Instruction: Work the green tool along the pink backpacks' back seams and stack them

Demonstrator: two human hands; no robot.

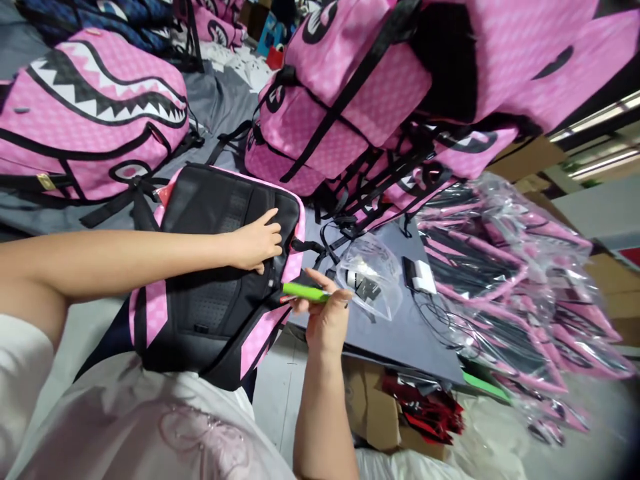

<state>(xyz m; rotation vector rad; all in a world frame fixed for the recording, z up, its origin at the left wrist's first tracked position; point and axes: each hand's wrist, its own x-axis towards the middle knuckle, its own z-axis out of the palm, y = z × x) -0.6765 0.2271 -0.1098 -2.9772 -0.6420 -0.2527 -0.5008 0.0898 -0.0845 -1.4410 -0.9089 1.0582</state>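
Your hands meet over a pink backpack, its black back panel facing up

Head view: your left hand [257,241] lies flat, fingers spread, on the backpack [220,280] near the table [410,333] edge, gripping nothing. Just right of it your right hand [325,317] pinches a green pen [305,291], whose long axis runs left-right, tip at the bag's right edge. A clear plastic bag [370,277] lies right of the pen; more pink backpacks [350,87] pile farther off
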